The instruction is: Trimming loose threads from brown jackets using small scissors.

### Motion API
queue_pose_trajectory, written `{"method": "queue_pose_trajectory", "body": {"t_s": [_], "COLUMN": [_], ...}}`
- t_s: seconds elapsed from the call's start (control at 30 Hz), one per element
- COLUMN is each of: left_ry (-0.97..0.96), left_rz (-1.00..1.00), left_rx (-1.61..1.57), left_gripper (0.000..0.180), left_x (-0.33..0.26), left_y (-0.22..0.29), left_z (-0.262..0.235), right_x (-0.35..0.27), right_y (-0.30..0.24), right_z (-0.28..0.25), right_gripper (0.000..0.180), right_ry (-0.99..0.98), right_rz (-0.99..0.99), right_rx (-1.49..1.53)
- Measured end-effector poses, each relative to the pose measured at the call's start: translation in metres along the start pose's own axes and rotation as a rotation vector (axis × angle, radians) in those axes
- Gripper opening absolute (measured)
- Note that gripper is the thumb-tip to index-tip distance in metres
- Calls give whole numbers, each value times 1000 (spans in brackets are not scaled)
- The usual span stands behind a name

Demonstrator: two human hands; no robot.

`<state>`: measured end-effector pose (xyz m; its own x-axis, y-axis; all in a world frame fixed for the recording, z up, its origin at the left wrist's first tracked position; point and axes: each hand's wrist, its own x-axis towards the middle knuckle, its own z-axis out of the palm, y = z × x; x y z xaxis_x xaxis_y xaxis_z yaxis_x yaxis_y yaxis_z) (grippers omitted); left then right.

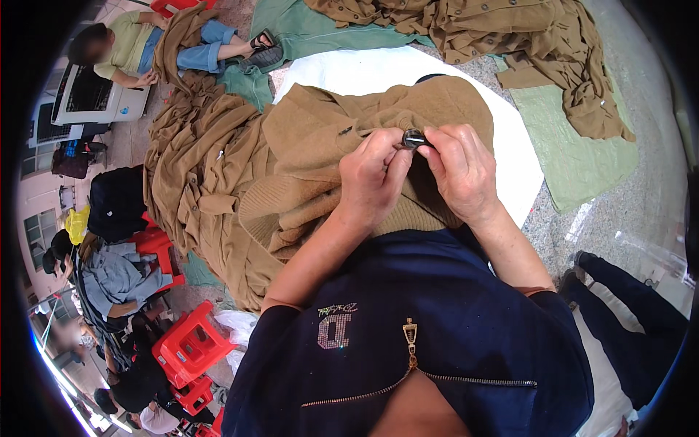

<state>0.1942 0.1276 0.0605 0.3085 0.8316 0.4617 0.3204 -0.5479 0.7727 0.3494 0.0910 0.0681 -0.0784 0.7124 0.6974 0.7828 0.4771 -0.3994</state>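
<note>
Head view, left grip: my left grip (370, 178) is closed, thumb and finger together on one side of a small shiny black piece (415, 139).
Right grip: my right grip (464, 173) is clamped on the other side of that piece, thumb and finger touching it.
Black piece: I have it between both grips, just above the brown knit garment (378, 109); I cannot tell whether it is fastened there.
Knit garment: bunched in front of me, its ribbed edges near my wrists, a white sheet (518, 164) spreading out beyond it.
To my left: a heap of brown garments (207, 156) lies against the knit; further out stands a red stool (191, 342).
Top right: more brown clothes (582, 62) lie partly over a green cloth (582, 171).
Top left: a seated person (131, 44) holds brown fabric.
</note>
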Motion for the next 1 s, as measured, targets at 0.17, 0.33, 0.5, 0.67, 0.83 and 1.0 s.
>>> {"method": "queue_pose_trajectory", "body": {"t_s": [0.17,0.33,0.5,0.67,0.83,1.0], "left_ry": [-93,-155,-222,-201,-32,-61], "left_rz": [-236,-418,-587,-669,-813,-695], "left_rx": [-158,-230,-405,74,217,-350], "left_gripper": [15,12,23,42,8,8], "left_x": [-2,2,-13,-31,-51,-33], "left_y": [3,18,31,30,12,19], "left_z": [-11,-46,-90,-166,-217,-185], "right_x": [5,25,31,18,31,52], "right_y": [9,-2,-14,-14,-18,-68], "right_z": [-2,15,28,21,11,29], "right_gripper": [31,41,28,26,17,25], "right_ry": [-59,-122,-314,-410,-711,-642], "right_rz": [316,67,11,309,169,-179], "right_rx": [469,625,724,817,1104,1204]}}
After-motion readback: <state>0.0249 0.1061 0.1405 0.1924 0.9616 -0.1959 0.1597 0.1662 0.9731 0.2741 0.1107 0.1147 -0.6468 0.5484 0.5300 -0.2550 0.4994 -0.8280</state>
